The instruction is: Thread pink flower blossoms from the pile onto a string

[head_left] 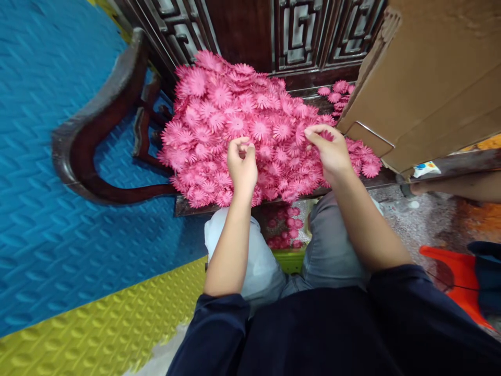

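Dark navy sleeves (pixel 313 334) nearest, forearms bare, reaching forward. Left hand (pixel 242 167) fingers pinched on pink paper flower (pixel 244 150); right hand (pixel 331 151) fingers curled, gripping flower at heap of pink paper flowers (pixel 235 120) near dark wooden bench (pixel 97 156) front edge.

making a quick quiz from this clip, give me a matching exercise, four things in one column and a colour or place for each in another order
Things:
1. fabric flowers
2. cardboard box
3. foam mat
4. left hand

Colour or place:
A. brown, at the right end of the bench
B. blue, on the floor to the left
C. pink, heaped on the dark wooden bench
D. fingertips pinched together over the front of the heap

Pairs: 1-C, 2-A, 3-B, 4-D
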Motion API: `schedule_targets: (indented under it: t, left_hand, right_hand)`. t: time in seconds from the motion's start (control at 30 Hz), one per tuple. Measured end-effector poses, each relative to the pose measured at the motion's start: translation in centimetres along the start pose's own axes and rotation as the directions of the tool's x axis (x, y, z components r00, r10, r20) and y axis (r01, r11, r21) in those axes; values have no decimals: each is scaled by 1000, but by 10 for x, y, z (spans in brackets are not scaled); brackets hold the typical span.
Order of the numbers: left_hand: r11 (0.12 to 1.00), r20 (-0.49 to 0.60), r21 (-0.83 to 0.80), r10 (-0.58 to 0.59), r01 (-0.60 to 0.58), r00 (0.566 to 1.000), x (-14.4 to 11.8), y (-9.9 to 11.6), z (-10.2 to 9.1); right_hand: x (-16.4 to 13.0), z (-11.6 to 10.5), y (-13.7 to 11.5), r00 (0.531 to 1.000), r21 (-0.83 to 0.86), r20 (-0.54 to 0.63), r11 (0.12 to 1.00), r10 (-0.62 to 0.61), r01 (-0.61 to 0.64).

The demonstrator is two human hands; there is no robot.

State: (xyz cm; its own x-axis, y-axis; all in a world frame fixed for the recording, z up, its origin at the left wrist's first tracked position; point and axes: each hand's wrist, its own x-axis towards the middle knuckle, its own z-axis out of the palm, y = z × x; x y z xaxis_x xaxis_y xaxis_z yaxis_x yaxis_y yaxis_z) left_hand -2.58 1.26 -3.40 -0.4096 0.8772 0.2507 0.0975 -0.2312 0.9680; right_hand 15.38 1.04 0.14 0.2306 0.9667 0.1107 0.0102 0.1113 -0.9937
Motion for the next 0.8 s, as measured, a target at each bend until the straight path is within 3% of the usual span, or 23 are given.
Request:
schedule_targets:
  t: [0.2,0.43,0.53,0.67,0.8]
  left_hand:
    - [1000,72,10,-16,15,997,-3,1,0]
    - [999,68,12,-37,37,997,-8,5,1]
    - [998,94,32,-51,48,994,-11,9,3]
    - [997,112,74,-40,31,993,-16,13,3]
    - [993,115,120,-12,-2,993,-22,19,0]
  right_hand:
    - [2,-2,6,987,-105,-49,984,-150,145]
    - [9,5,-9,917,-396,-115,864,-382,311]
    - [25,11,-15,910,-468,-12,806,-415,362]
    - [48,13,-5,921,-509,250,769,-297,386]
    - [53,5,11,904,-421,222,801,-365,426]
